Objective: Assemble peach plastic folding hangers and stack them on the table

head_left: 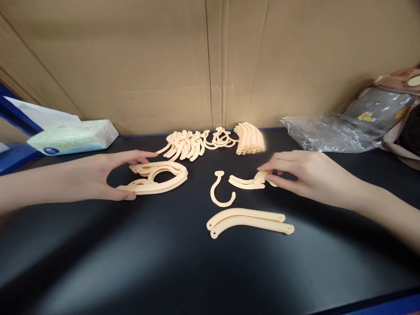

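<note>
My left hand (120, 173) is spread around folded cream plastic hangers (167, 189) lying on the black table. Its thumb touches their near side, and its fingers reach over the far side without closing on them. On the right, my right hand (295, 173) pinches a short cream hanger piece (260, 176) beside a pair of short curved arms (247, 183); its palm hides part of them. Between the hands lies a single hanger hook (215, 192). Two long curved hanger arms (247, 221) rest side by side closer to me.
At the back are a heap of short curved pieces (185, 144), several loose hooks (223, 138) and a row of long arms (250, 139). A tissue pack (75, 138) stands left, clear plastic bags (334, 133) lie right. Cardboard (147, 65) walls the rear.
</note>
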Motion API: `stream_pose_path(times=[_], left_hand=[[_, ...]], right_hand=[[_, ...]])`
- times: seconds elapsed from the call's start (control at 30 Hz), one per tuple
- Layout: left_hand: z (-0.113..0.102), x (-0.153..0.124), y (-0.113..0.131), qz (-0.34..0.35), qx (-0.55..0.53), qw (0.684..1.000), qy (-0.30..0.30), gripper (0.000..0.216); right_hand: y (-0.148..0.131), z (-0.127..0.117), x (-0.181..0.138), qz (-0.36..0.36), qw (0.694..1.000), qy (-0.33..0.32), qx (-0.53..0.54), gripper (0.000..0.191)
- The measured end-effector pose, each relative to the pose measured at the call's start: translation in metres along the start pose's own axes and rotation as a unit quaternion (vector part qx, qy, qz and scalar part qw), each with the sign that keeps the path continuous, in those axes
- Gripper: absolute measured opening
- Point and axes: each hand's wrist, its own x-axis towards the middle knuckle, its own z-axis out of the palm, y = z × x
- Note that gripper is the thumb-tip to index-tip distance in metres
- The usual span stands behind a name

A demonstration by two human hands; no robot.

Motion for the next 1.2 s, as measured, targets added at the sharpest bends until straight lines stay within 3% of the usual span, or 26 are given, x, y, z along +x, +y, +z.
stream_pose_path(times=[0.5,0.8,1.2], left_hand=[[-0.001,-0.002,0.001,-0.005,0.0,1.0,0.001,0.087],[-0.001,-0.003,0.006,0.041,-0.004,0.999,0.034,0.086],[0.004,0.0,0.01,0.048,0.0,0.999,0.007,0.082]], right_hand=[[-0.001,0.0,0.0,0.01,1.0,0.016,0.004,0.027],[-0.001,-0.001,0.0,0.009,1.0,0.011,0.004,0.028],[-0.001,-0.002,0.001,0.012,1.0,-0.002,0.011,0.029]])
